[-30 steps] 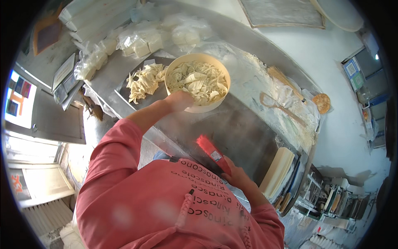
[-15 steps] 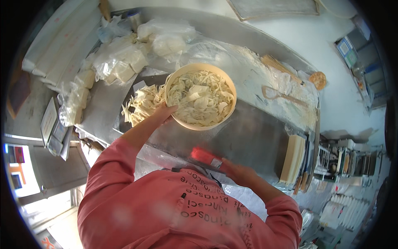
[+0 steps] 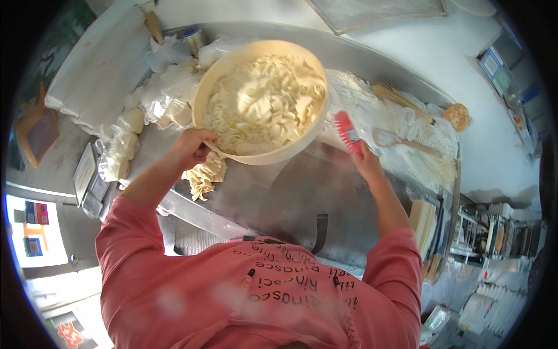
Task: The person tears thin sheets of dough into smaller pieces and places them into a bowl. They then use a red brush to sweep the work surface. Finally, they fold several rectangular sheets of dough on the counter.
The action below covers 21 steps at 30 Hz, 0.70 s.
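From my remote post, I am looking down through the head camera as the person's left hand [image 3: 195, 148] is gripping a round pale basin [image 3: 279, 156] by its lower-left rim, fingers curling around the edge. The basin is sitting forward of the person's chest and tilting slightly — whether its base is touching the metal surface [image 3: 261, 195], I am not able to tell. Broad, pale strips of dough [image 3: 273, 99] are filling it, heaping into a loose tangle. The right hand [image 3: 367, 163] is closing around a red brush [image 3: 347, 129], which is standing out just beside the basin's right side, apart from it, its bristles facing left.

Below the left hand, a smaller pile of dough strips [image 3: 206, 174] is lying on the surface, near the basin's lower-left wall. I am seeing clear plastic bags of pale blocks [image 3: 165, 107] crowding the left of the surface. On the right, white flour [image 3: 433, 166] is covering a wide patch — a wooden paddle [image 3: 407, 143] is resting there, with a straw whisk [image 3: 398, 99] lying behind it and a round tan disc [image 3: 457, 117] sitting near the corner. A long pale block [image 3: 423, 216] is occupying the right end, beyond the person's pink sleeve [image 3: 392, 262].
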Motion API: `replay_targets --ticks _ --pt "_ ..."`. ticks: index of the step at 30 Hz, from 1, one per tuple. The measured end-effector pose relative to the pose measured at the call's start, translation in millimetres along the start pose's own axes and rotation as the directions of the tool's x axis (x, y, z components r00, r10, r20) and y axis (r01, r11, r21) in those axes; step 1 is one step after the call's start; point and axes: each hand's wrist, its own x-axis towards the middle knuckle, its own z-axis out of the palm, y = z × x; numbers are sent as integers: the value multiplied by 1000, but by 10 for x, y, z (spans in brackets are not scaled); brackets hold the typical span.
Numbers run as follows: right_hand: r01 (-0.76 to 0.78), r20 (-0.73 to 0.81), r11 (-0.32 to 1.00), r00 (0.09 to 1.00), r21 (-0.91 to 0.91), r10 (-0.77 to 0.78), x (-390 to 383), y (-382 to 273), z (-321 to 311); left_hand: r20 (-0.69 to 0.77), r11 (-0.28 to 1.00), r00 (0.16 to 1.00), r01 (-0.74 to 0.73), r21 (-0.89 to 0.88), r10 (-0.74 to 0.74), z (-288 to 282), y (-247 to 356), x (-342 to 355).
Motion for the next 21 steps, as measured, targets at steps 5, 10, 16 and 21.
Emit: replay_targets --ticks 5,10,16,21 --pt "23 793 875 411 484 -450 -886 -1156 584 -212 975 977 -25 -220 -23 -488 -86 -447" --pt "-339 671 749 718 569 -184 -5 -673 819 -442 982 895 -134 -132 63 -736 -759 -870" --pt "95 553 974 810 204 -195 -314 50 -25 -412 922 898 -23 -387 -151 -761 -1491 -909" --pt "-290 806 949 587 120 77 -1232 716 -265 -327 866 926 0 -501 -190 -511 -1573 -1101"
